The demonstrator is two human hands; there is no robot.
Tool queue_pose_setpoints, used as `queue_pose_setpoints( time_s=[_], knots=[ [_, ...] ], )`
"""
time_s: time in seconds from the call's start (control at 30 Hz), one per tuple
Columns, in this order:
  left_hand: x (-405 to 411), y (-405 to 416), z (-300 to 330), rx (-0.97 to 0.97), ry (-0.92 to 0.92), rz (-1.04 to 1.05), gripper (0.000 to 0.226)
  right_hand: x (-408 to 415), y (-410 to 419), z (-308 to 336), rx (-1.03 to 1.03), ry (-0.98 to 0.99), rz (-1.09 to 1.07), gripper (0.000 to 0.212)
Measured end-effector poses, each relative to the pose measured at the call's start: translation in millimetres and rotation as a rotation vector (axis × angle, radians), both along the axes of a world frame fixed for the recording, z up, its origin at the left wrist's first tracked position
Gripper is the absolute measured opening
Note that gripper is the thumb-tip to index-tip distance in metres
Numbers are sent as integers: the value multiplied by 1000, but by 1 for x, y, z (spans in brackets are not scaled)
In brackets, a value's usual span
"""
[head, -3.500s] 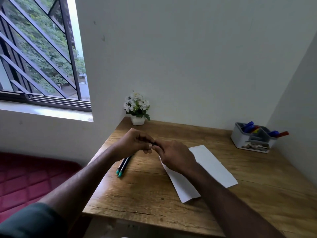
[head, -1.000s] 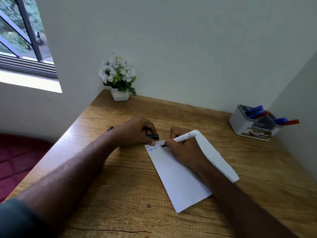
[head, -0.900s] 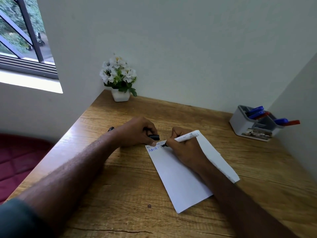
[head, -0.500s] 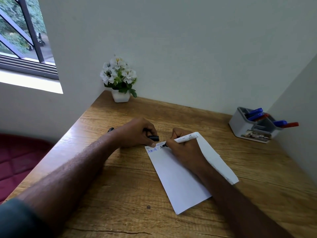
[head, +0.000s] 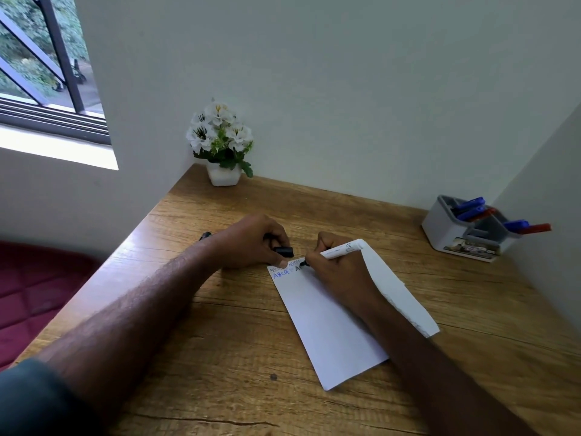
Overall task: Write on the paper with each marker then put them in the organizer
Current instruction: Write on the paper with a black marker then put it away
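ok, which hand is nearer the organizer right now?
Right. The right hand is on the paper, writing with the marker, on the organizer side. The left hand sits further away, holding a black cap at the paper's top-left corner.

Since 3.5 s ago: hands parted; right hand now grips uncapped white marker, tip on paper; left hand holds black cap, thumb on paper's corner; black letters begun beside blue writing.

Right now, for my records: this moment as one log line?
right hand: writing, marker | left hand: cap, steadying paper | organizer: part-filled
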State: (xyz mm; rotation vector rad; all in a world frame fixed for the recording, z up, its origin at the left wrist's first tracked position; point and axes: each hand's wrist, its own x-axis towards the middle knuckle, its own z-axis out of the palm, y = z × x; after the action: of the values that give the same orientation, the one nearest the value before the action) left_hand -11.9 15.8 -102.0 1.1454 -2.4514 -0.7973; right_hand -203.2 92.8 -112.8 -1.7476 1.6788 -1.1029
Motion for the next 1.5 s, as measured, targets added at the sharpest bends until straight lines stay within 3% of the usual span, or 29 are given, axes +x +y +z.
queue_pose_setpoints(
  time_s=[0.37,0.53,0.67,0.8,0.97,1.1,1.5],
  knots=[
    [0,0,-1,20,16,-4,28,-6,-6,-9,11,-9,10,36],
    [0,-1,-1,17,19,-8,27,-6,-6,-10,34,-22,12,25],
    [0,0,0,18,19,-2,27,-13,-5,-1,-43,-166,45,13],
    [-1,0,0,12,14,-2,27,-25,0,3,-108,-125,145,8],
    [0,0,-1,11,19,-7,29,-21,2,-7,17,15,-6,19],
    [1,0,-2,6,33,-16,28,-16,4,-2,13,-79,28,26],
    [1,-3,-4,22,23,-11,29,-16,1,-4,-16,-9,32,26]
  ],
)
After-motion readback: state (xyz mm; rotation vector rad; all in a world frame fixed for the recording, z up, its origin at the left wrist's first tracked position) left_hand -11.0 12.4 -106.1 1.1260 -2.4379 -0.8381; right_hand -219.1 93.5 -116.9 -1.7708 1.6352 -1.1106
